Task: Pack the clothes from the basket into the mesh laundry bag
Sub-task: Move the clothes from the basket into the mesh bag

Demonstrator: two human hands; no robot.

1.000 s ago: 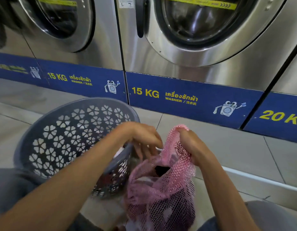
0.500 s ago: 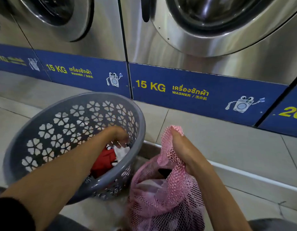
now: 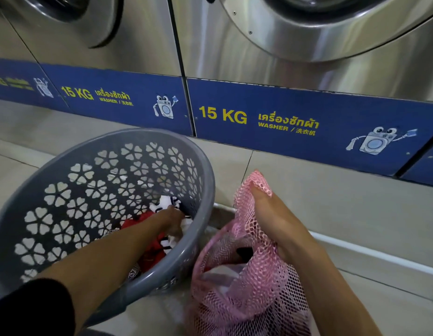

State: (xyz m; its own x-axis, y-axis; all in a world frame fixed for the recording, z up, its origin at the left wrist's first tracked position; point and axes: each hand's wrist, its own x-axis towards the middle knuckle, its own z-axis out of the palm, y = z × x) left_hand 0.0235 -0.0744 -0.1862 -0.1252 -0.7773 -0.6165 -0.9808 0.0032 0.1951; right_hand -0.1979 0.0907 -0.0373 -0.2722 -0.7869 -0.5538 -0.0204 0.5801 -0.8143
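A grey plastic basket (image 3: pixel 205 180) with flower-shaped holes lies tilted on the floor at the left. Inside it lie a red garment (image 3: pixel 152 248) and a white garment with dark stripes (image 3: pixel 165 202). My left hand (image 3: pixel 171 219) reaches deep into the basket and its fingers are buried among the white cloth, so its grip is hidden. To the right stands a pink mesh laundry bag (image 3: pixel 247 287) with white and dark clothes inside. My right hand (image 3: pixel 271 219) grips the bag's upper rim and holds its mouth up and open.
Steel washing machines (image 3: pixel 307 69) with a blue "15 KG" band (image 3: pixel 259 117) stand just behind the basket and bag. A pale tiled floor (image 3: pixel 344 202) with a low step edge (image 3: pixel 370 253) runs to the right.
My left hand left the bag's mouth and went down into the basket among the clothes. The right hand kept its hold on the bag's rim. The view tilted downward.
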